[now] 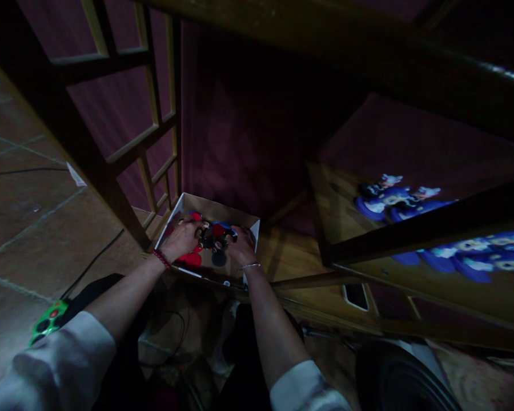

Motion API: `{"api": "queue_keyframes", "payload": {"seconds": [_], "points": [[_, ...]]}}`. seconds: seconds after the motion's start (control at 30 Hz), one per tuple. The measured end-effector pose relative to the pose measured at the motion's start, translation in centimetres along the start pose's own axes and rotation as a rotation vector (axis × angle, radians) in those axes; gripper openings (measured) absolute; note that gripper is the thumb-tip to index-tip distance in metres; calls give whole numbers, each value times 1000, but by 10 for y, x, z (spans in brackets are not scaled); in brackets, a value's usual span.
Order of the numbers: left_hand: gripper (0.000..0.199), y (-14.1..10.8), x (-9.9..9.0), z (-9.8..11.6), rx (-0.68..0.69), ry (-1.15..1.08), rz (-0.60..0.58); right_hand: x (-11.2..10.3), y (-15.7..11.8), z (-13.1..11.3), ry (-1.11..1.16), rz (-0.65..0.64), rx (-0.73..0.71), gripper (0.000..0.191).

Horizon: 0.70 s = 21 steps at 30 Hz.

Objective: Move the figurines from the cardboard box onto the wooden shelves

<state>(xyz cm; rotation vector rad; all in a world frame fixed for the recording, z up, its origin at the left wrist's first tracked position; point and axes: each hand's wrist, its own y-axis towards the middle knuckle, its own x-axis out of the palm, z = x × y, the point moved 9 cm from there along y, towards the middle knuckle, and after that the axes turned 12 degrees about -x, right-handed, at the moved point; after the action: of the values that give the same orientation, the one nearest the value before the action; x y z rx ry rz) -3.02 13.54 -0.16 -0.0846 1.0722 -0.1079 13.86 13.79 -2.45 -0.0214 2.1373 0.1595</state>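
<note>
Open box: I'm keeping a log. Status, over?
Left hand, right hand in open box, grip unclear. Red and dark pieces inside. Hands partly block view.

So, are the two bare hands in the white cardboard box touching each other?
Apart: the head view shows a gap, with small red and black pieces between the left hand and right hand.

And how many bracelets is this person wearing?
2 visible: a red bracelet just behind the left hand, and a silvery bracelet just behind the right hand; sleeves may hide more.
</note>
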Motion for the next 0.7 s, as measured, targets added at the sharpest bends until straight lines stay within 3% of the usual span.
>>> {"api": "queue_keyframes", "payload": {"seconds": [0.13,0.37,0.7], "points": [[39,9,-10,-5,-34,-28,109,2,-1,-1,-15,12,0,33],[56,28,1,-21,-130,-53,0,2,-3,-5,-16,23,-41,34],[35,25,-5,-35,-135,-6,34,-4,-2,-5,-24,30,-72,32]]}}
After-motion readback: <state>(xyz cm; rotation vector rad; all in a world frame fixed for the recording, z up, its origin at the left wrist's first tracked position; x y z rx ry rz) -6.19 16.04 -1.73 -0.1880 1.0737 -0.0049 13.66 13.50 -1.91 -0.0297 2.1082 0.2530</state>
